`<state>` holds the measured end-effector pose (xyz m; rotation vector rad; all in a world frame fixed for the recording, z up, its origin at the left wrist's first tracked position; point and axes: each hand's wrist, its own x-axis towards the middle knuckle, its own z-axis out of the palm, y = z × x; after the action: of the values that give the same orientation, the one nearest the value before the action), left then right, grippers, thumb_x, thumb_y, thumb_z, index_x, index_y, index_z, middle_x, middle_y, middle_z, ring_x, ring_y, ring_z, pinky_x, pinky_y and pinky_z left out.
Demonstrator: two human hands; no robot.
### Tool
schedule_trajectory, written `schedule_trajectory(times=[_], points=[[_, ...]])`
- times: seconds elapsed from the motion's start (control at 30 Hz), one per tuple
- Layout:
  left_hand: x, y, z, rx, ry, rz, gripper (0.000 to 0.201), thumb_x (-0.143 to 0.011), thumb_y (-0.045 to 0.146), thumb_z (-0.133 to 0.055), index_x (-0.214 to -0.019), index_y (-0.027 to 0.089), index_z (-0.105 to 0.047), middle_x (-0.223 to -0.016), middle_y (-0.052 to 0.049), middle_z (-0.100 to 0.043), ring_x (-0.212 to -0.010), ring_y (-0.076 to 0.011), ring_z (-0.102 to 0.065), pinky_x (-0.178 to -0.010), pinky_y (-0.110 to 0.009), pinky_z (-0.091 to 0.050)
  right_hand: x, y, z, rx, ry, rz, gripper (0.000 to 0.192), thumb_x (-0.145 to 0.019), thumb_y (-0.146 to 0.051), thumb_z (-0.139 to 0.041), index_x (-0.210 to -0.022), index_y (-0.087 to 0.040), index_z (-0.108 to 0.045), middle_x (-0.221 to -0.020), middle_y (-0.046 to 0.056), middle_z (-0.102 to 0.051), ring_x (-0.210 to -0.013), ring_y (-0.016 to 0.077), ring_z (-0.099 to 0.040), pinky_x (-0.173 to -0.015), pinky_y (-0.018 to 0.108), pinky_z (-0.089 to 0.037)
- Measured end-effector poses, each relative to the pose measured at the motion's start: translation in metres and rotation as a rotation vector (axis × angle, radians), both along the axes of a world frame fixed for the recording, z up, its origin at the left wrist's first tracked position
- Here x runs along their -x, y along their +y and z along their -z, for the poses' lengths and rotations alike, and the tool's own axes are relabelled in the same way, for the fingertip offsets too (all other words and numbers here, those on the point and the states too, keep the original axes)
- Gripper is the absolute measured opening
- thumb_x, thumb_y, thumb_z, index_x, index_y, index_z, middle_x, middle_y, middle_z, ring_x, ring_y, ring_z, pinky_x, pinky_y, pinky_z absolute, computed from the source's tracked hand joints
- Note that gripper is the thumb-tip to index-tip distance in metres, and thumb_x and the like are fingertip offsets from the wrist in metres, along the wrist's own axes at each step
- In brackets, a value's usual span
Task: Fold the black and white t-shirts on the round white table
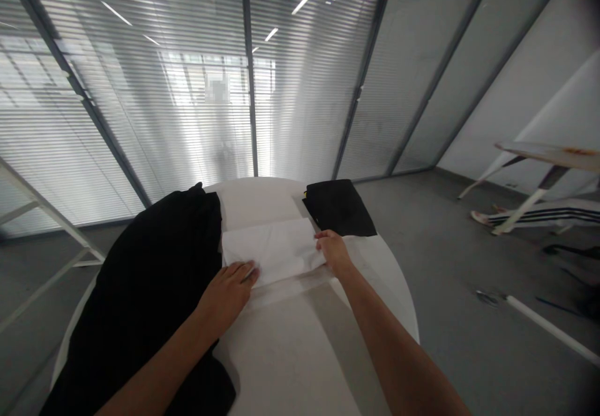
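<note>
A thin white folded sheet (274,244), cloth or soft plastic, I cannot tell which, lies on the white round table (281,353). My left hand (232,285) rests on its near left part, fingers stretched out over the surface. At the sheet's right edge my right hand (334,248) has thumb and fingers pinched on it. Black cloth (140,285) lies heaped to the left, close beside my left hand and hanging over the table's side. Just beyond my right hand is a flat black folded item (340,207) with a little yellow at its left edge.
Glass panels with blinds (201,110) stand behind the table. A white metal frame (51,216) is at the left. On the right are another table (557,153), a person's striped trouser leg (548,213) and a white pole (553,325) over the grey floor (450,266).
</note>
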<state>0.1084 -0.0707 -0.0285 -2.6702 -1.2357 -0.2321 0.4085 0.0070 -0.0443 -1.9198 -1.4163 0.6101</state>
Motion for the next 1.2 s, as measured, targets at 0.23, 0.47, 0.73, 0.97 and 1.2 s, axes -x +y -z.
schedule_trajectory(times=[0.23, 0.47, 0.73, 0.97, 1.2], points=[[-0.014, -0.013, -0.006, -0.181, 0.057, -0.059, 0.038, -0.090, 0.009, -0.046, -0.117, 0.024, -0.067, -0.113, -0.010, -0.069, -0.097, -0.0277, -0.062, -0.098, -0.053, -0.040, 0.005, -0.007, -0.013, 0.036, 0.107, 0.087, 0.032, -0.063, -0.017, -0.045, -0.087, -0.020, -0.066, -0.076, 0.005, -0.070, -0.073, 0.0194, -0.064, -0.061, 0.026, -0.045], [-0.019, -0.016, 0.000, -0.301, 0.094, -0.009, 0.034, -0.091, 0.006, -0.041, -0.109, 0.023, -0.064, -0.093, -0.008, -0.065, -0.089, -0.0233, -0.059, -0.090, -0.047, -0.043, 0.004, -0.014, -0.027, -0.044, -0.029, 0.056, 0.027, -0.069, -0.019, -0.049, -0.089, -0.019, -0.067, -0.077, 0.004, -0.069, -0.075, 0.0190, -0.062, -0.067, 0.026, -0.042], [-0.008, -0.009, -0.012, 0.041, 0.011, 0.061, 0.034, -0.086, 0.011, -0.050, -0.116, 0.022, -0.062, -0.106, -0.008, -0.062, -0.096, -0.0236, -0.057, -0.086, -0.040, -0.048, 0.001, -0.022, -0.041, 0.009, -0.168, 0.013, 0.028, -0.071, -0.012, -0.047, -0.086, -0.022, -0.069, -0.079, 0.005, -0.070, -0.078, 0.0212, -0.064, -0.070, 0.028, -0.041], [0.010, -0.007, -0.027, 0.281, -0.190, 0.156, 0.033, -0.088, 0.020, -0.053, -0.117, 0.028, -0.065, -0.107, -0.005, -0.062, -0.097, -0.0191, -0.058, -0.086, -0.033, -0.049, 0.010, -0.041, -0.056, 0.143, -0.436, -0.078, 0.026, -0.077, -0.014, -0.046, -0.087, -0.020, -0.070, -0.090, 0.012, -0.071, -0.090, 0.0272, -0.065, -0.078, 0.035, -0.043], [0.003, 0.020, -0.018, 0.048, -0.332, -0.006, 0.034, -0.097, 0.031, -0.041, -0.116, 0.020, -0.067, -0.113, -0.010, -0.066, -0.108, -0.0233, -0.058, -0.098, -0.042, -0.044, 0.047, -0.045, -0.046, -0.260, -0.711, -0.146, 0.042, -0.093, -0.035, -0.044, -0.128, -0.018, -0.059, -0.130, 0.014, -0.060, -0.124, 0.0312, -0.049, -0.108, 0.050, -0.030]])
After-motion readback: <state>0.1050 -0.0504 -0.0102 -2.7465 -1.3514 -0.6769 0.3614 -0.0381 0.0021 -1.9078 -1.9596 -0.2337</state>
